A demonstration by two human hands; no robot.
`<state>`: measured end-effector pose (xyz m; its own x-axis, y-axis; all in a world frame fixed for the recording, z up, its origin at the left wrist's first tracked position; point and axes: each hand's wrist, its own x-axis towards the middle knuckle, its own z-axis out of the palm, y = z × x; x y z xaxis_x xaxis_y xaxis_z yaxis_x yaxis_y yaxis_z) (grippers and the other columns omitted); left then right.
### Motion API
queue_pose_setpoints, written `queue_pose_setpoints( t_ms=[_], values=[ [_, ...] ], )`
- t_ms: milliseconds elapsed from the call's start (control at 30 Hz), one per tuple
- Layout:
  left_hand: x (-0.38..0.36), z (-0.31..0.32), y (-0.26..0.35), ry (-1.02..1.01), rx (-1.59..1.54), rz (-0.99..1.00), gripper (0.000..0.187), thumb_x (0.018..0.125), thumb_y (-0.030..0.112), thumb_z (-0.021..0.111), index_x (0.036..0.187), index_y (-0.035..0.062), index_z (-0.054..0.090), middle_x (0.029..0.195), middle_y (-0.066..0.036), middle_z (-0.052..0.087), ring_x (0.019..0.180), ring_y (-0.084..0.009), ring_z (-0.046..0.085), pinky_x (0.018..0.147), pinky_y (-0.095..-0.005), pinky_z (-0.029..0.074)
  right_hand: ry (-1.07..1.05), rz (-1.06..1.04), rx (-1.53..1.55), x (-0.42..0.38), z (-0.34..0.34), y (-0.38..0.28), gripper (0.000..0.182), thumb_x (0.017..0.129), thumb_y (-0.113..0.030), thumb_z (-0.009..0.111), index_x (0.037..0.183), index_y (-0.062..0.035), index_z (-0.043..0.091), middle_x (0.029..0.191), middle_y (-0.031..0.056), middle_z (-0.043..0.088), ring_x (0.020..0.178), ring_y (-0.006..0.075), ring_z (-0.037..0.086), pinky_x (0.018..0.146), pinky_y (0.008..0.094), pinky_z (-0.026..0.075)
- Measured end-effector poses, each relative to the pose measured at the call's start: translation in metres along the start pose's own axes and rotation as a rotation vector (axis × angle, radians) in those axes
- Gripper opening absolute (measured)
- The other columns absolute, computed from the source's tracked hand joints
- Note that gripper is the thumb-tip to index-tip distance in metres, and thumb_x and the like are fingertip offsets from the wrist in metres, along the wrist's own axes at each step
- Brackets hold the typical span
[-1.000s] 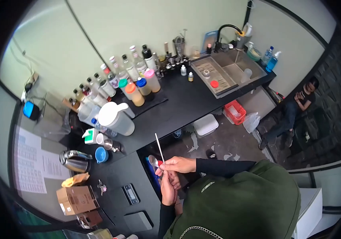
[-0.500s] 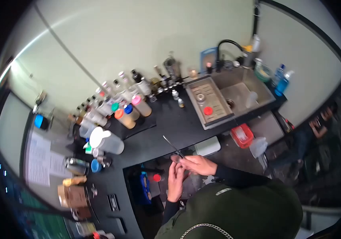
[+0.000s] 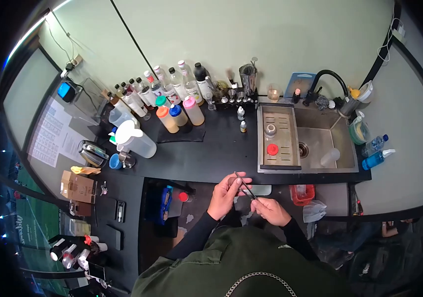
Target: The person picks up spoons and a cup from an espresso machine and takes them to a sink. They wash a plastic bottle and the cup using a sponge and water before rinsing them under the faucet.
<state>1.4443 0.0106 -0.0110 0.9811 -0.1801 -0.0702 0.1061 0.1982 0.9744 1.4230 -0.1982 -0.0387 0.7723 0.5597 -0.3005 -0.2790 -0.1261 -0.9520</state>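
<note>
Both my hands are raised in front of my body, close to the counter's (image 3: 211, 158) front edge. Between the fingers of my right hand (image 3: 272, 211) is the lower end of a slim dark metal tool (image 3: 247, 189), long and narrow like tweezers. Its far end slants up and left to the fingertips of my left hand (image 3: 224, 196). A small, dark, roundish piece (image 3: 233, 181) is pinched there by the left thumb and fingers; its kind I cannot tell.
Squeeze bottles with coloured caps (image 3: 191, 111) and several liquor bottles (image 3: 177, 84) line the wall. A white-lidded pitcher (image 3: 137, 141) stands left. At right is a sink (image 3: 315, 136) with a drain tray holding a red lid (image 3: 272, 149). A red bin (image 3: 302, 195) sits below.
My view has levelled and turned. The left hand has risen to the counter edge and the right hand has dropped lower, the slim tool still in it. The hands are farther apart.
</note>
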Motion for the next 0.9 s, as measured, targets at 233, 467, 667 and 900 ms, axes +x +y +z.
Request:
queue_pose_setpoints(
  t_ms=[233, 467, 667, 900],
  values=[
    [0.073, -0.027, 0.002, -0.036, -0.162, -0.048, 0.037, 0.107, 0.027, 0.042, 0.13, 0.0001, 0.052, 0.114, -0.011, 0.068, 0.097, -0.0162, 0.068, 0.082, -0.0275, 0.055, 0.283, -0.107, -0.342, 0.05, -0.042, -0.039, 0.026, 0.1, -0.024, 0.055, 0.104, -0.002, 0.068, 0.068, 0.003, 0.057, 0.065, 0.0094, 0.054, 0.063, 0.0286, 0.045],
    [0.131, -0.112, 0.01, -0.059, -0.043, -0.006, 0.032, 0.106, 0.023, 0.046, 0.127, 0.0012, 0.055, 0.104, -0.007, 0.068, 0.091, -0.0126, 0.065, 0.079, -0.0262, 0.053, 0.51, -0.203, -0.71, 0.139, -0.086, -0.152, 0.024, 0.098, -0.021, 0.058, 0.094, 0.0008, 0.066, 0.063, 0.01, 0.057, 0.059, 0.0141, 0.056, 0.059, 0.0314, 0.045],
    [0.153, -0.166, -0.004, -0.033, -0.05, -0.045, 0.032, 0.106, 0.026, 0.048, 0.126, 0.0027, 0.056, 0.104, -0.005, 0.067, 0.095, -0.0105, 0.063, 0.083, -0.0255, 0.049, 0.785, -0.434, -1.051, 0.253, -0.114, -0.212, 0.024, 0.097, -0.021, 0.058, 0.087, 0.0006, 0.061, 0.073, 0.0218, 0.06, 0.07, 0.0421, 0.059, 0.062, 0.0447, 0.045],
    [0.161, -0.184, 0.0, -0.033, -0.055, -0.076, 0.031, 0.105, 0.026, 0.051, 0.123, 0.0016, 0.058, 0.105, -0.005, 0.067, 0.096, -0.011, 0.063, 0.083, -0.0252, 0.049, 0.758, -0.466, -1.146, 0.391, -0.135, -0.196, 0.017, 0.092, -0.02, 0.058, 0.092, -0.0046, 0.066, 0.088, 0.0195, 0.067, 0.085, 0.042, 0.064, 0.072, 0.0506, 0.05]
  ],
)
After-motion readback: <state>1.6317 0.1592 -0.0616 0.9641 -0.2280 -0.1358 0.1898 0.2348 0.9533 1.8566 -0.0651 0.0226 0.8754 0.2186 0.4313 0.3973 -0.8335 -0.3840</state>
